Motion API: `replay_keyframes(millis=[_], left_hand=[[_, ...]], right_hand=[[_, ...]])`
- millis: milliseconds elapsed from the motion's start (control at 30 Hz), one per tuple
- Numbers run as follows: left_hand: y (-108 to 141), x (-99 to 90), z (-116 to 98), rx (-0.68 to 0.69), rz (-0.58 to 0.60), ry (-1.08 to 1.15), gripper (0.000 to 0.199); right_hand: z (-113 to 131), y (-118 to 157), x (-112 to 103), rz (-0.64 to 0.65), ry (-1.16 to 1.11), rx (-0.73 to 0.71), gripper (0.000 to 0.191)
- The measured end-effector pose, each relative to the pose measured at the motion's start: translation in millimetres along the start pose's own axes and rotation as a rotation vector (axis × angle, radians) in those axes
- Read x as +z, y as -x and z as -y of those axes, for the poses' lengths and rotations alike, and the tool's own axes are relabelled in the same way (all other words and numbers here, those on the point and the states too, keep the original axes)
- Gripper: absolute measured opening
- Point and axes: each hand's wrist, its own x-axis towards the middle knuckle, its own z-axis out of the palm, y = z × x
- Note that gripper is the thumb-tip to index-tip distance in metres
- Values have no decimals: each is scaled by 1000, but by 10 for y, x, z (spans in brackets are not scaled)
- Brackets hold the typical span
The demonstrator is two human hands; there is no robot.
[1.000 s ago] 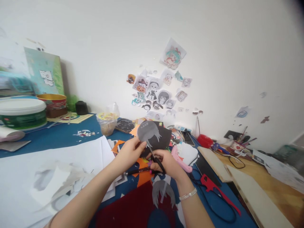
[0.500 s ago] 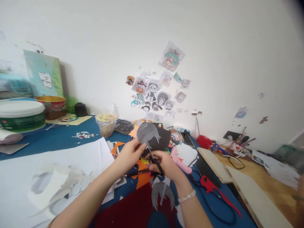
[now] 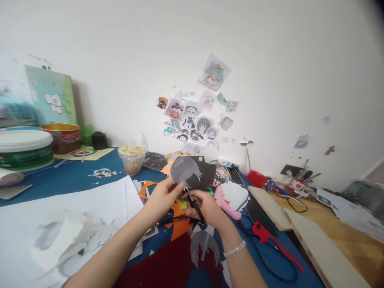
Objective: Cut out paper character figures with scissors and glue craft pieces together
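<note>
Pinched between the thumb and fingers of my left hand (image 3: pixel 168 195) is a grey hair-shaped paper cutout (image 3: pixel 185 170), raised above the table with its jagged edge to the right. My right hand (image 3: pixel 205 206) is closed round the black handles of a pair of scissors (image 3: pixel 196 209). The blades point up at the lower edge of the cutout, and their tips are partly hidden by it. Below my hands a second grey hair-shaped cutout (image 3: pixel 205 248) lies over dark red paper (image 3: pixel 156 266). Orange paper scraps (image 3: pixel 177 228) and a black pen (image 3: pixel 171 219) lie under my wrists.
White sheets with pale paper offcuts (image 3: pixel 72 240) cover the left. A plastic cup (image 3: pixel 133 159) stands behind them. To the right are a pink glue gun (image 3: pixel 226 204), a red-handled tool (image 3: pixel 277 246) with a black cord, and pale boards (image 3: pixel 324 248). Cutout drawings cling to the wall.
The view has shifted slightly. My left hand still holds the cutout, and the scissors in my right hand stay at its lower edge with little visible movement.
</note>
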Motion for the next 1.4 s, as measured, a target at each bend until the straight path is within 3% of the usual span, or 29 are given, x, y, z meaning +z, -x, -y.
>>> replay_keyframes(millis=[367,500,700,933,1267,1400], left_hand=[[15,-9,-80,-43,-11,74,21],[21,-37,-106,-53,-89,96,18],[51,-4,-139,-160,-125,506,22],[75,64,-77,-224,21,760,15],[84,71,-99,-351,179,901,17],[43,-76,-155,-337,157,811,18]], right_hand=[[25,15,-8,-7,6,54,49],[22,13,-11,-38,80,35,47],[-82,-31,2,-19,7,-84,53],[-50,-84,16,-20,-85,-251,51],[-87,-103,35,-12,-234,-264,53],[-20,-69,-2,-70,-157,-240,51]])
